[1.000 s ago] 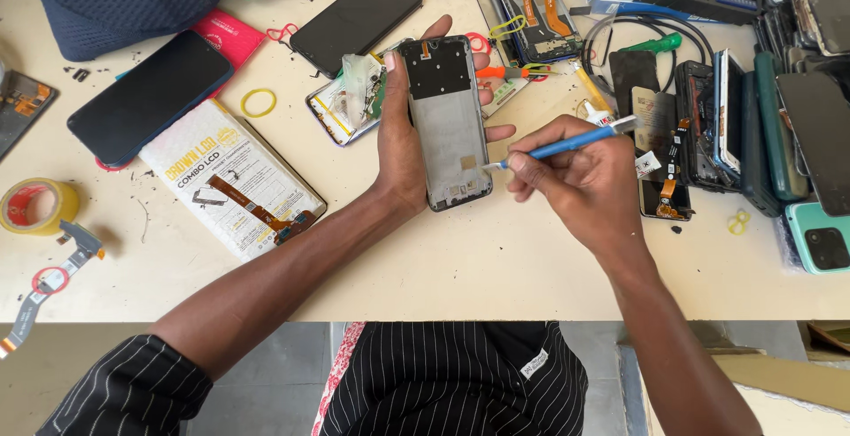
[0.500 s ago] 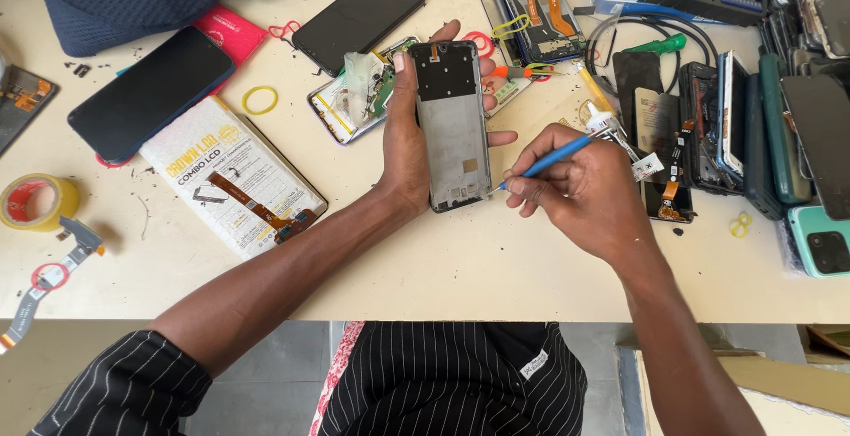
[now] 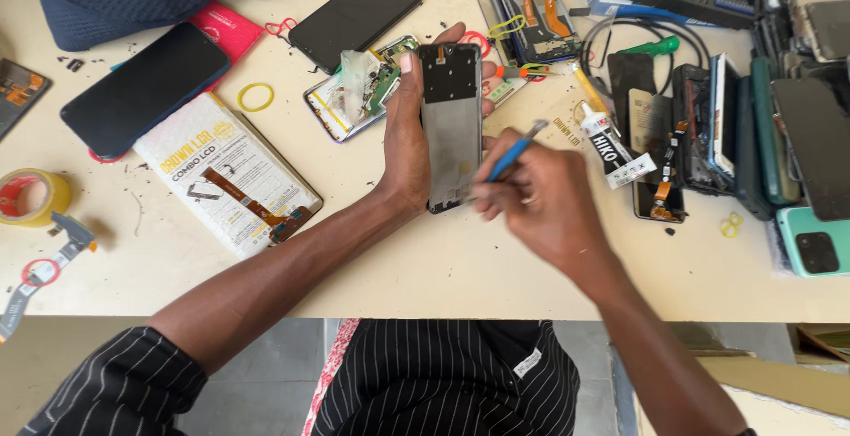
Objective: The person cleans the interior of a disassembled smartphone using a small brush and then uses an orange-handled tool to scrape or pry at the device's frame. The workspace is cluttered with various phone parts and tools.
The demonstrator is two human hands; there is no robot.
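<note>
Fingers of the left hand (image 3: 409, 148) grip an opened phone frame (image 3: 450, 126) upright above the worktop (image 3: 443, 268), while the right hand (image 3: 540, 201), at its four o'clock, pinches a blue tool (image 3: 515, 153).

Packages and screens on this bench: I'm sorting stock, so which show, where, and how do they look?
White flat package: left of the left hand, rectangular, orange flex cable pictured.
Dark phone screen: upper left, black glass.
Second black screen: top centre.
Small glue tube: right of the right hand, white, labelled.
</note>
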